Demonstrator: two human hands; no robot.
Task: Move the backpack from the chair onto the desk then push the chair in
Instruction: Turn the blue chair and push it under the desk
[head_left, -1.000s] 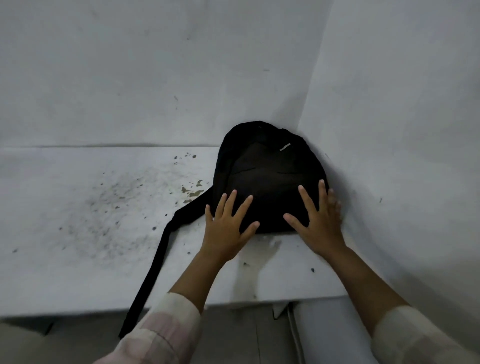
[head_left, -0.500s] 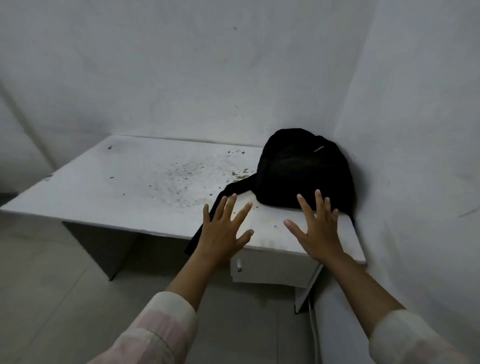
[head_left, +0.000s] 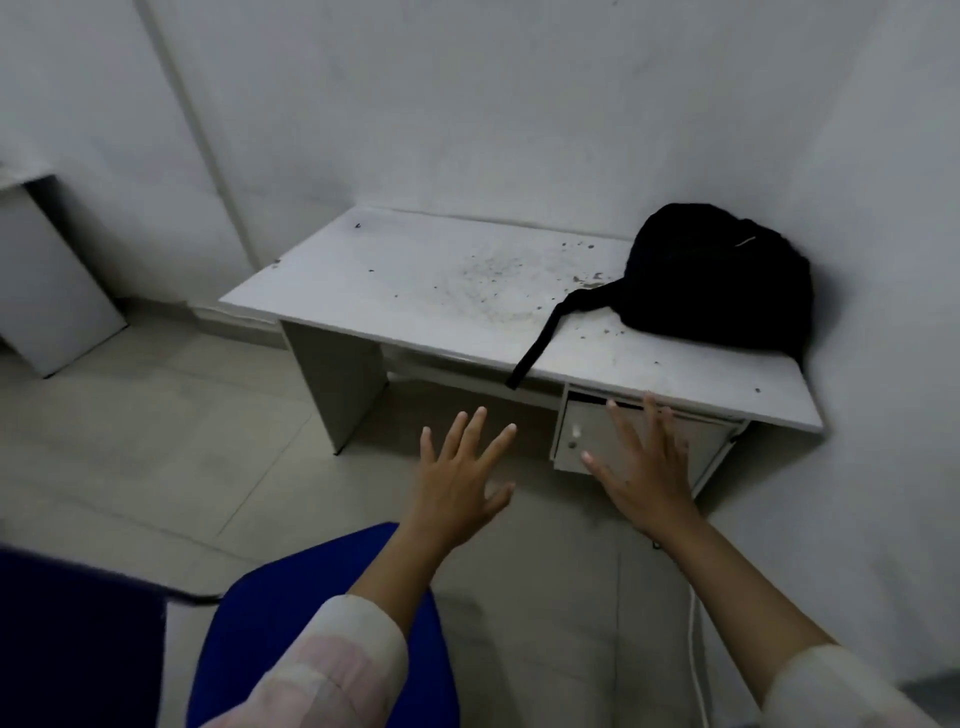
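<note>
A black backpack (head_left: 719, 278) lies on the right end of the white desk (head_left: 415, 280), pressed into the wall corner. One strap (head_left: 540, 340) trails over the desk's front edge. A blue chair (head_left: 291, 613) stands on the floor at the bottom of the view, well short of the desk, its seat partly hidden by my left sleeve. My left hand (head_left: 457, 480) and my right hand (head_left: 644, 467) hover in the air in front of the desk, fingers spread, holding nothing and touching nothing.
A small drawer unit (head_left: 587, 431) hangs under the desk's right side. Walls close in behind and to the right. A white panel (head_left: 52, 291) leans at the far left. A white cable (head_left: 693, 654) runs along the right wall. Pale tiled floor (head_left: 156, 457) spreads left.
My hands came off the backpack and drew back from the desk. The view pulled away and down, so the whole desk and the blue chair now show.
</note>
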